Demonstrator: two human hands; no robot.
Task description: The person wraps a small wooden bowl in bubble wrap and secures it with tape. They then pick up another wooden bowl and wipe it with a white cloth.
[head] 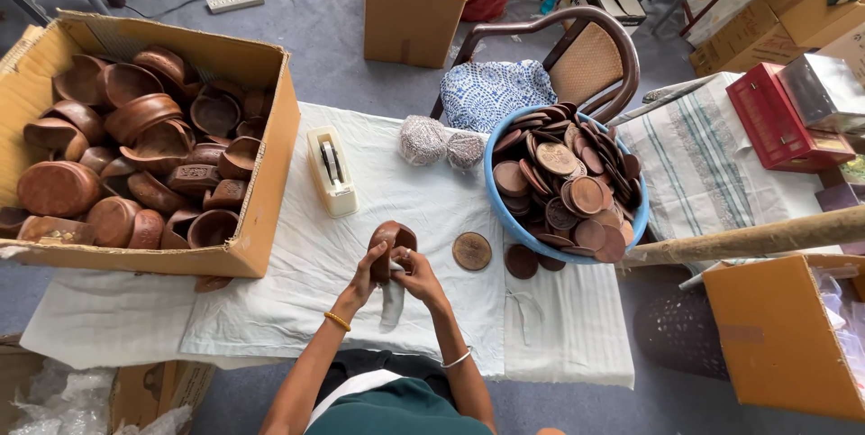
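White cloth covers the low table (297,309) that stands on a grey floor crowded with cardboard boxes, and everything on it can be placed from the blue basin (501,219) at its far right corner. That basin is heaped with flat round wooden lids (568,187), some carved. Two more lids lie loose on the cloth just in front of it — a carved lid (471,251) and a plain dark lid (521,261) beside it.

Left of the carved lid, near the table's middle, the person holds a small wooden bowl (391,246) tipped on its side. The left hand (365,277) wraps its near edge from below and the right hand (416,279) presses against it from the other side, so both hands are closed together on the bowl, just above a scrap of white cloth (393,304). A yellow bangle sits on the left wrist, a thin silver one on the right.

Further left of the basin, past the bowl, stands a cream tape dispenser (331,171). Beyond that, at the table's left end, a large open cardboard box (261,192) is piled with more brown wooden bowls. Just behind the basin's left rim lie two balls of speckled twine (423,140), and behind the basin itself stands a cane-backed chair (590,61) with a blue patterned cushion.
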